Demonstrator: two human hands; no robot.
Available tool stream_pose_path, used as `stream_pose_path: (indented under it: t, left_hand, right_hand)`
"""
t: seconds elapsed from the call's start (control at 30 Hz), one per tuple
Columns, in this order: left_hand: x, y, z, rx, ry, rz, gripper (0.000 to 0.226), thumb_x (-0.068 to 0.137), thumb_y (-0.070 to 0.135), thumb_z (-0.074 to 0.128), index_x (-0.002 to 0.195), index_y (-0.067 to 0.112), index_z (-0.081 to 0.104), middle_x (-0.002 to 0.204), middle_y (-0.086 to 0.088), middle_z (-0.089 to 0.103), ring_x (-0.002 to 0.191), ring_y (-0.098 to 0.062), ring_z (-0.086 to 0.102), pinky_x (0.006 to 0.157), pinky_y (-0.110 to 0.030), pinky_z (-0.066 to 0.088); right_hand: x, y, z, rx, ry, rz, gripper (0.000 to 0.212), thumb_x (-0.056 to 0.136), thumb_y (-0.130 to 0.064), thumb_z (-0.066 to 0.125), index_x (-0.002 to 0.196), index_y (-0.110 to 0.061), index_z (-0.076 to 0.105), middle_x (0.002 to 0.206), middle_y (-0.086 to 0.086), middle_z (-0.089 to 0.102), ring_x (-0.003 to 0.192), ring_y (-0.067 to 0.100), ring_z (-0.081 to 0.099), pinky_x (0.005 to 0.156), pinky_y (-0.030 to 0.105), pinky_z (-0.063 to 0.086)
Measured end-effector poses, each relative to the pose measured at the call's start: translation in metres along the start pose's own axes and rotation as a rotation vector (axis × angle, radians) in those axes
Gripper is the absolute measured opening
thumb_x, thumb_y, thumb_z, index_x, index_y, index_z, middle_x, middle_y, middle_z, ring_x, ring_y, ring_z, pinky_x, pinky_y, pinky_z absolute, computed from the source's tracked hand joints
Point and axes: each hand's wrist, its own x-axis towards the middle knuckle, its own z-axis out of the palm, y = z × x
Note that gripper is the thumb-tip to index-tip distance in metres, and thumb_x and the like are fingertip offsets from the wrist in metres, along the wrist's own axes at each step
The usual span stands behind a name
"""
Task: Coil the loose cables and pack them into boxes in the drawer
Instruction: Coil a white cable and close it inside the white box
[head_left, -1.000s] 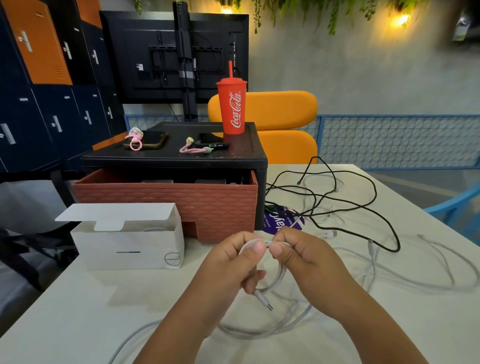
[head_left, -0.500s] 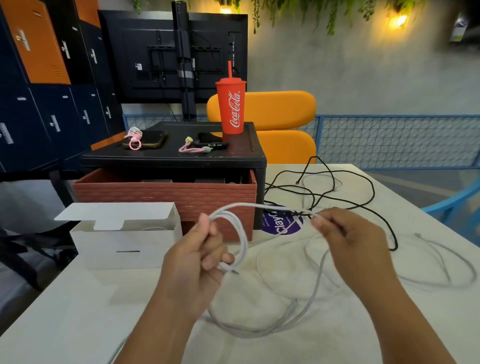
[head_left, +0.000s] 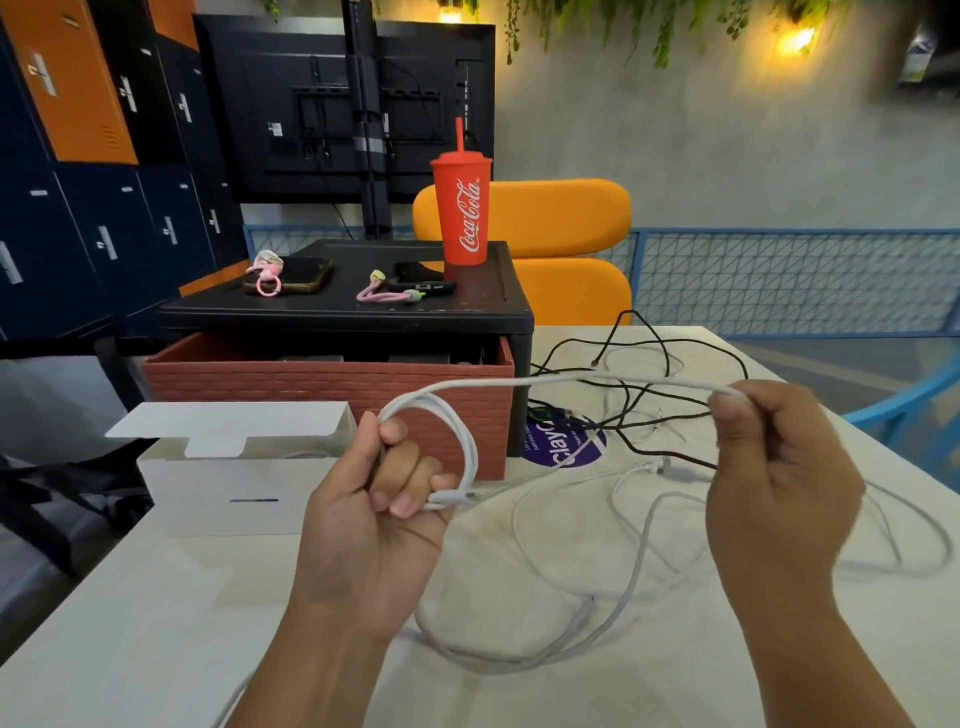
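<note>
Few loops made | left hand (head_left: 374, 519) grips white cable (head_left: 545, 381) coil, right hand (head_left: 779, 467) pinches its run at 3 o'clock | risk: tail snags black cables (head_left: 630, 312) at 12, loops spring loose

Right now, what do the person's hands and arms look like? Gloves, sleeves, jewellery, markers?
The left hand and right hand are both bare, with no gloves, rings or tape. The fingers have short, unpainted nails. The left forearm and right forearm are uncovered down to the frame edge. No sleeve, watch, strap or marker is in view.
</note>
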Motion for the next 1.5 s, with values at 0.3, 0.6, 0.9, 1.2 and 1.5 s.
stream_pose_path:
  t: [0.3, 0.6, 0.9, 1.2, 1.5]
  left_hand:
    - [0.004, 0.013, -0.008, -0.048, -0.003, 0.107, 0.031, 0.07, 0.028, 0.059, 0.083, 0.005, 0.076, 0.048, 0.007, 0.032, 0.043, -0.005, 0.035, 0.054, -0.016, 0.047]
    - [0.007, 0.0, -0.011, 0.325, -0.01, 0.205, 0.025, 0.096, 0.014, 0.032, 0.108, 0.01, 0.053, 0.059, 0.003, 0.048, 0.062, -0.009, 0.045, 0.074, -0.022, 0.041]
    - [-0.002, -0.028, -0.025, 1.555, -0.229, 0.304, 0.026, 0.097, 0.026, 0.041, 0.101, 0.01, 0.061, 0.086, -0.009, 0.061, 0.08, -0.017, 0.056, 0.074, -0.027, 0.046]
    - [-0.007, -0.022, -0.009, 0.92, -0.365, -0.11, 0.028, 0.061, 0.045, 0.058, 0.059, 0.018, 0.063, 0.04, 0.01, 0.035, 0.038, -0.002, 0.032, 0.048, -0.014, 0.038]
    - [-0.01, -0.025, -0.005, 0.654, -0.279, -0.217, 0.026, 0.078, 0.029, 0.051, 0.058, 0.017, 0.063, 0.041, 0.008, 0.028, 0.037, -0.007, 0.028, 0.054, -0.022, 0.047]
  right_hand:
    - [-0.004, -0.004, 0.006, -0.449, -0.977, 0.235, 0.036, 0.088, -0.04, 0.056, 0.059, -0.02, 0.054, 0.051, -0.002, 0.045, 0.051, 0.008, 0.041, 0.052, 0.022, 0.031]
    - [-0.027, -0.035, 0.016, -0.133, -1.406, 0.155, 0.032, 0.086, -0.037, 0.059, 0.069, -0.01, 0.058, 0.052, -0.001, 0.045, 0.049, 0.007, 0.04, 0.052, 0.023, 0.031]
    - [-0.013, -0.034, 0.005, -0.088, -1.241, 0.143, 0.032, 0.082, -0.025, 0.066, 0.053, -0.019, 0.052, 0.048, -0.008, 0.044, 0.047, 0.005, 0.04, 0.047, 0.017, 0.03]
    - [-0.016, -0.02, 0.014, 0.022, -0.787, 0.104, 0.02, 0.072, -0.048, 0.058, 0.078, -0.029, 0.057, 0.052, -0.006, 0.048, 0.049, 0.007, 0.042, 0.046, 0.016, 0.03]
    - [-0.021, -0.017, 0.017, 0.234, -0.958, 0.136, 0.023, 0.08, -0.059, 0.046, 0.067, -0.044, 0.058, 0.054, -0.011, 0.047, 0.052, 0.002, 0.04, 0.05, 0.013, 0.029]
